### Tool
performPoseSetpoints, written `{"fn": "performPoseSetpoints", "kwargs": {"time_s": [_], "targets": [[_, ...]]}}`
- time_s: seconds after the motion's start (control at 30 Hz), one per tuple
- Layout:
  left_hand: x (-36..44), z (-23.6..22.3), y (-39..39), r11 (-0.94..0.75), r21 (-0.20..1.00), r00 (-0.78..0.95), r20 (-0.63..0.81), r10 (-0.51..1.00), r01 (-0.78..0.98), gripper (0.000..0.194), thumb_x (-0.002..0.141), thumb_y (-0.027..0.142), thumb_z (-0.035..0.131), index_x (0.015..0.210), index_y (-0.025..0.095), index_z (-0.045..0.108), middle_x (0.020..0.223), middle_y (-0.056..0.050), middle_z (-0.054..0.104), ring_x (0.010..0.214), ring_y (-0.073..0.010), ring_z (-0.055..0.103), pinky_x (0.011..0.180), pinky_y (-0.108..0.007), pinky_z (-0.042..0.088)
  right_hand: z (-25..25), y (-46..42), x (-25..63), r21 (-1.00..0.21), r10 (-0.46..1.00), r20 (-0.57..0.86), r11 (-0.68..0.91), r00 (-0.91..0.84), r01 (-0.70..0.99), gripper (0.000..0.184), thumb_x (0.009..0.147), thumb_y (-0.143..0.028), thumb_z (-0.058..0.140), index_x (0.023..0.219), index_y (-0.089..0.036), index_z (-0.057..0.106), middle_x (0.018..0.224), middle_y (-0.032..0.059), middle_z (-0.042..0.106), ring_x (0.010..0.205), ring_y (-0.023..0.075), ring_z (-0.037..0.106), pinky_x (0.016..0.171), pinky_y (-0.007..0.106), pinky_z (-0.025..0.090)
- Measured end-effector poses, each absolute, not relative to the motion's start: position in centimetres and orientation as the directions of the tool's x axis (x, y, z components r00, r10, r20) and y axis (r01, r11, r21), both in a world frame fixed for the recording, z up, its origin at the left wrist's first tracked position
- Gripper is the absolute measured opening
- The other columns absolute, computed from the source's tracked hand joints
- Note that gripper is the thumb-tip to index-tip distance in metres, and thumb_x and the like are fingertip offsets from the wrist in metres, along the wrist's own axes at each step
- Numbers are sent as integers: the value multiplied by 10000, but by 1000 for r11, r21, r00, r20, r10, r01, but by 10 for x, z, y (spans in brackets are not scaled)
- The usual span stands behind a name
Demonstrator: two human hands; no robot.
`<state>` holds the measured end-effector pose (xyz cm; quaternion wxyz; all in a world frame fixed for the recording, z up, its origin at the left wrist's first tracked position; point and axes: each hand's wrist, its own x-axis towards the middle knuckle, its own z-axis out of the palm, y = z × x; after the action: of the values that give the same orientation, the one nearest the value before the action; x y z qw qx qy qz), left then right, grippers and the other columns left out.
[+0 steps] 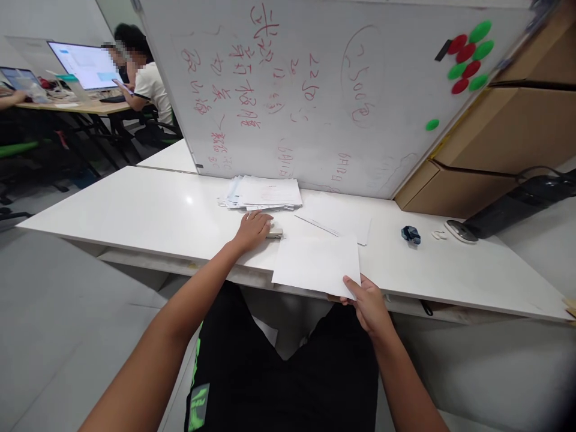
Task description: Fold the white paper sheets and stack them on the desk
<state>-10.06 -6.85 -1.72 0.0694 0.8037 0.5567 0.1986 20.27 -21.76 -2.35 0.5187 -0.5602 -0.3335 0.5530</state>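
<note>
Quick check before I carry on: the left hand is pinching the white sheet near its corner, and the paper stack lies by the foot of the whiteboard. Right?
Not quite: the head view shows the right hand pinching the white sheet near its corner, not the left hand. The paper stack does lie by the foot of the whiteboard.

Nine magnets (465,53), lol

Five green, four red, near the right edge of the whiteboard (324,102) (one green loner). Three boxes (504,129), one mouse (459,230), back right corner of the desk (405,267). One white paper (317,264) over its front edge.
</note>
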Motion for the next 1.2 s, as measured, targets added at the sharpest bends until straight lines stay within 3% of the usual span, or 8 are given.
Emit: {"fn": "performPoseSetpoints", "kwargs": {"time_s": [0.5,0.8,1.2], "targets": [[-99,-16,-66,-392,345,325,237,915,853,394,955,348,245,1125,245,586,1237,-20,611,1247,-221,453,1046,-408,337,-30,-208,194,-940,934,-313,-278,174,-199,415,685,-411,750,987,-150,636,799,36,650,530,113,493,439,254,434],[-96,-14,-68,-372,277,327,194,925,886,381,950,325,243,1013,255,613,1196,-22,619,1188,-215,476,1094,-447,260,-33,-205,195,-946,939,-303,-276,164,-172,414,695,-432,731,977,-146,628,741,22,634,479,106,477,428,261,410],[-95,-6,-65,-359,218,355,61,933,907,425,955,339,201,1095,277,598,1332,-21,541,1339,-251,340,1126,-533,170,-29,-205,195,-949,934,-304,-280,186,-144,397,681,-438,740,920,-140,635,641,2,615,452,115,487,408,251,377]]}}
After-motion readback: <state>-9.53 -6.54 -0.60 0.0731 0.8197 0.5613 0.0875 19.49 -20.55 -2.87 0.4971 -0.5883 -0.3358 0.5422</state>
